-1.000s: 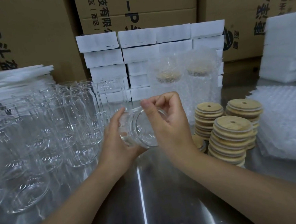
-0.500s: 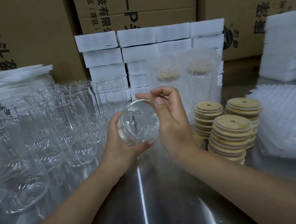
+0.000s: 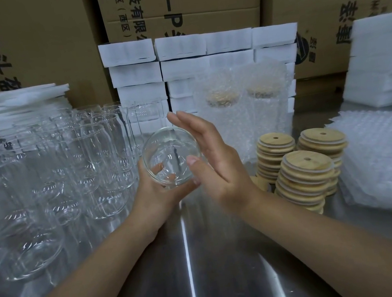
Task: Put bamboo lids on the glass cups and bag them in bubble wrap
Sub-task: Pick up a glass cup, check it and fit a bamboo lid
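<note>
Straightened from its earlier curl over the rim, the right hand now lies flat against the right side of the cup, with its thumb on the near edge. Cardboard boxes fill the back, their print cut off by the frame. On the steel table stand white foam blocks, a bubble wrap pile at right, and empty glasses at left whose outlines blur together. Two bagged cups show their lids only dimly through the wrap. Lid stacks sit just right of the hands. The left hand cradles the tilted cup from below, its fingers mostly hidden behind the glass.
</note>
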Demonstrator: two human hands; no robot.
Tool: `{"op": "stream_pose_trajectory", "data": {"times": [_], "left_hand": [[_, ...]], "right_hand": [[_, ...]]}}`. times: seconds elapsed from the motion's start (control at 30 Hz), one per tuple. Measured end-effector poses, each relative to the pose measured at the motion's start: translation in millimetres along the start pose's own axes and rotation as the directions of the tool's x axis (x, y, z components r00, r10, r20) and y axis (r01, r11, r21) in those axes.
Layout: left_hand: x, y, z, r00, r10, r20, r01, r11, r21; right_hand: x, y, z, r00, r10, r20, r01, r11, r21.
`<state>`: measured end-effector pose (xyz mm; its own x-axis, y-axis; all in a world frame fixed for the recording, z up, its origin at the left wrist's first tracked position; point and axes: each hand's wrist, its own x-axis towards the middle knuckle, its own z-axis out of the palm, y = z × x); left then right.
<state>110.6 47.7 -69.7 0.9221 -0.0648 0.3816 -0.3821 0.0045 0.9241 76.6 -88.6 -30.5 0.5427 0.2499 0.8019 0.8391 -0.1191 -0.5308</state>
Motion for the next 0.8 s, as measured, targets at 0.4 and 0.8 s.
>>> {"op": "stream_pose_trajectory", "data": {"times": [0.4,0.8], "left_hand": [[9.6,-8.7,-1.0,0.996,0.064,-0.056,-0.052,0.979,0.197],[9.7,-6.5,1.3,0.968,0.246,0.043,-0.248,0.924,0.29]], "right_hand": [[-1.1,-8.4,3.4,0.998,0.067,-0.008,-0.068,0.981,-0.18],[5.6,-9.5,6.7,0.979,0.103,-0.175,-0.119,0.989,-0.086]]}}
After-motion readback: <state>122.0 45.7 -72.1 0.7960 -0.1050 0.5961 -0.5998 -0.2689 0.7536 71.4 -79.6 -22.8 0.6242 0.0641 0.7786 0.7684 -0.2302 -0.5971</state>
